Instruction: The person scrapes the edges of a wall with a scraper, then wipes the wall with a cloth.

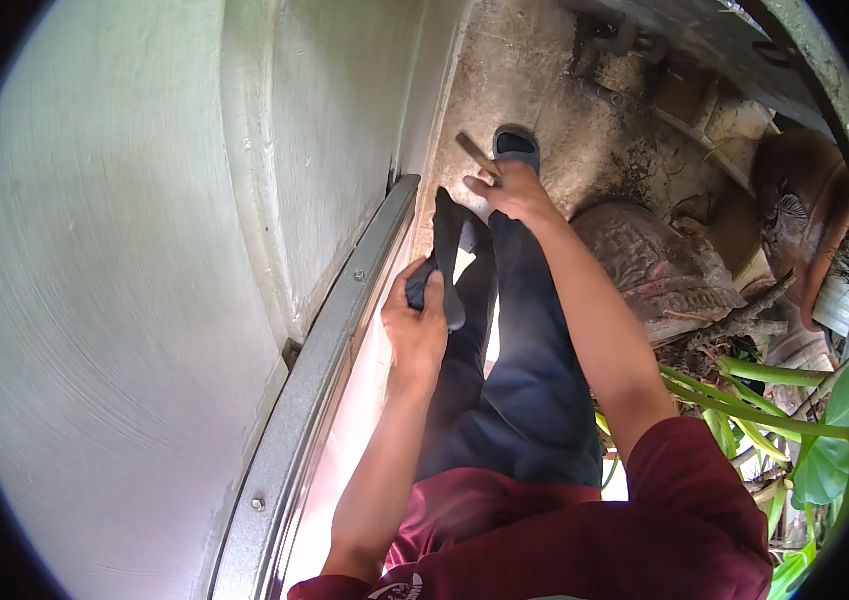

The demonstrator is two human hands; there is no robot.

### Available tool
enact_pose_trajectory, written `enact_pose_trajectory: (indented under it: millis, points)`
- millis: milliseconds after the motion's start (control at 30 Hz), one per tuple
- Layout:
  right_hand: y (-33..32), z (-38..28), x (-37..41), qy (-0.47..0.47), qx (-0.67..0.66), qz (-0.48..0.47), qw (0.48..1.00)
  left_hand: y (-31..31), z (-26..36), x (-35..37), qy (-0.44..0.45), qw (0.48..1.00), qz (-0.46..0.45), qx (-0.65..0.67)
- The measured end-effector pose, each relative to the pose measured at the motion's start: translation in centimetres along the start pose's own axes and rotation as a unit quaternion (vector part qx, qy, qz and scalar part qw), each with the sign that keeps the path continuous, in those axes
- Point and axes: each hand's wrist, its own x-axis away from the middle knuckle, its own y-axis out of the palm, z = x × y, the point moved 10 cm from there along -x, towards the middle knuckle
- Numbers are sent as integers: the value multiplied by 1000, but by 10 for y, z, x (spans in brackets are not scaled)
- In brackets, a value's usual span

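My left hand (416, 318) is closed on a dark grey, limp, cloth-like piece (445, 240), its thumb pressed on top. The piece rises to a narrow tip beside my trouser leg, and a lower flap hangs past my fingers. My right hand (517, 190) grips a short flat brown stick (475, 154), which points up and to the left. Just beyond that hand a dark grey clog (515, 145) is on the floor. Part of the cloth-like piece is hidden behind my left fingers.
To my left stands a pale painted wall panel (124, 300) with a grey metal rail (316, 400) along its edge. Carved brown pots (649, 262) stand on the right, with green leafy plants (839, 430) nearer me. Ahead runs a stained concrete floor (504, 60).
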Motion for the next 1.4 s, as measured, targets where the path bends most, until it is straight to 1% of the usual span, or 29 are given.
enact_pose_trajectory:
  millis: [67, 100, 133, 233, 267, 367, 400, 500, 533, 633, 733, 767, 833, 933, 1033, 1067, 1100, 1200, 1267, 1300, 1367, 1400]
  points:
    - [16, 14, 12, 58, -184, -16, 981, 11, -1, -13, 25, 999, 8, -39]
    - [25, 18, 16, 86, -275, -24, 957, 17, 1, -20, 39, 997, 11, -60]
    - [37, 16, 18, 99, -357, -28, 928, 23, -1, -24, 17, 996, 10, -90]
    - [55, -10, 21, 92, -461, -85, 879, 36, 0, -40, 112, 982, 23, -152]
    - [58, -15, 17, 91, -441, -84, 889, 39, 0, -43, 148, 975, 23, -166]
    - [67, -18, -11, 21, -473, 18, 881, 39, -12, -57, 109, 976, 19, -187]
    - [66, -22, -16, 20, -451, 37, 891, 38, -8, -59, 171, 967, 43, -183]
    - [77, -30, -50, -54, -265, 43, 962, 41, -19, -71, 117, 975, 36, -187]
    - [83, -32, -54, -55, -198, 15, 978, 40, -20, -71, 110, 977, 39, -177]
    - [102, -27, -62, -53, -227, -66, 970, 41, -18, -73, 88, 984, 40, -149]
    - [123, -14, -60, 31, -295, -160, 941, 43, -23, -73, 56, 990, 23, -128]
    - [118, -13, -61, 29, -276, -148, 949, 44, -26, -74, 47, 991, 19, -124]
    - [95, -34, -45, 25, -236, -126, 963, 43, -31, -78, 38, 992, 17, -119]
    - [91, -37, -33, 68, -252, -149, 954, 42, -35, -80, 33, 993, 16, -112]
    - [104, -28, -42, 11, -250, -146, 957, 43, -36, -81, 17, 995, 0, -102]
    - [110, -25, -53, -33, -210, -129, 969, 43, -42, -81, 2, 994, -5, -110]
    - [110, -24, -54, -33, -190, -114, 975, 41, -48, -82, -14, 993, -10, -117]
    - [108, -21, -57, -27, -139, -66, 988, 37, -47, -85, 23, 991, -4, -132]
    - [103, -20, -56, -21, -117, -30, 992, 37, -47, -84, 6, 991, -12, -135]
    - [102, -22, -57, -39, -118, -30, 992, 38, -46, -84, -2, 991, -17, -136]
    - [100, -26, -57, -73, -121, -29, 990, 38, -47, -86, 12, 991, -6, -130]
    - [100, -27, -55, -59, -111, -49, 991, 38, -48, -86, 18, 992, 0, -126]
